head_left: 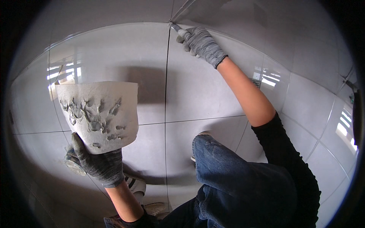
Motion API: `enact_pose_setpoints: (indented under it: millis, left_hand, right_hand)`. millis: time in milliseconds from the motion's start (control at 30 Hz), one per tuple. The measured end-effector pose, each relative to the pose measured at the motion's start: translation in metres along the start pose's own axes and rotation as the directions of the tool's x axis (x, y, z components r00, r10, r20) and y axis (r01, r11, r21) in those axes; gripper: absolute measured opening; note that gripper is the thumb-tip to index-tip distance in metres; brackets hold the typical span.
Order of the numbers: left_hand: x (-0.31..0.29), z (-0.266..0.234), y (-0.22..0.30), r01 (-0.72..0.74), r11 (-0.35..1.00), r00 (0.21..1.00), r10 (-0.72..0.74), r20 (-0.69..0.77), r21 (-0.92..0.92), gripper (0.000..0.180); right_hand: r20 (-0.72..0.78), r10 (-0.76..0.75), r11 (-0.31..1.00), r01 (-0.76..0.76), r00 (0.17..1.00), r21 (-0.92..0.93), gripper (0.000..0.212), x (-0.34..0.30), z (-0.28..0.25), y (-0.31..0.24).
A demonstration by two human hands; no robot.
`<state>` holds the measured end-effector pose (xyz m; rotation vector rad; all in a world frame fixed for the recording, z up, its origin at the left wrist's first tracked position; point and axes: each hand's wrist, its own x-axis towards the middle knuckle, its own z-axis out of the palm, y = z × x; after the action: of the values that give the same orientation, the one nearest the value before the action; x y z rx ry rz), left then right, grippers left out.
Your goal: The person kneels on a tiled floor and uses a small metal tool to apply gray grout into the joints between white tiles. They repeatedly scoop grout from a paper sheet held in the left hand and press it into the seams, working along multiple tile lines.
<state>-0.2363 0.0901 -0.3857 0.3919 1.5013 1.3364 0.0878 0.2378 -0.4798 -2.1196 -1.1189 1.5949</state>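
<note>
My left hand (99, 163), in a grey knit glove, grips the lower edge of an off-white sheet of card (125, 102). Several blobs and streaks of wet grey paste (95, 122) lie on its face. Up at the far side, my gloved right hand (203, 45) is closed around a small slim tool (175, 27). The tool's tip meets the seam between floor and wall tiles, where a dark floor joint (167, 64) ends. A bit of pale paste shows at that tip. Its exact shape is too small to tell.
Beside my left hand stands a round, paste-smeared container (75, 162), partly hidden. Light grey tiles (205, 95) cover the floor, with tiled wall (114, 11) beyond and at the right. A floor drain grate (256, 82) sits behind my right forearm. My bent knee (213, 155) is at lower centre.
</note>
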Motion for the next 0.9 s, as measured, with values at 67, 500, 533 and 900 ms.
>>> enact_pose_setpoints:
  millis: [67,500,533,900]
  left_hand:
    - [0.000,-0.001,-0.003,-0.035,0.998,0.998,0.032,0.059,0.042,0.042]
    - [0.002,-0.003,0.000,0.306,0.823,0.948,-0.216,0.234,-0.478,0.049]
    - [0.002,-0.003,0.002,0.316,0.814,0.946,-0.228,0.231,-0.488,0.051]
    - [-0.005,-0.011,-0.011,-0.099,0.994,0.988,0.103,0.116,-0.043,0.057]
  right_hand:
    - [-0.006,0.007,1.000,-0.007,1.000,0.020,0.038,-0.004,-0.001,0.004]
    - [-0.131,-0.380,0.866,0.302,0.916,-0.398,0.035,0.009,0.010,0.015]
    - [-0.131,-0.362,0.887,0.297,0.923,-0.354,0.035,0.010,0.009,0.015]
    - [-0.133,-0.329,0.855,0.236,0.935,-0.462,0.037,0.003,-0.012,0.024]
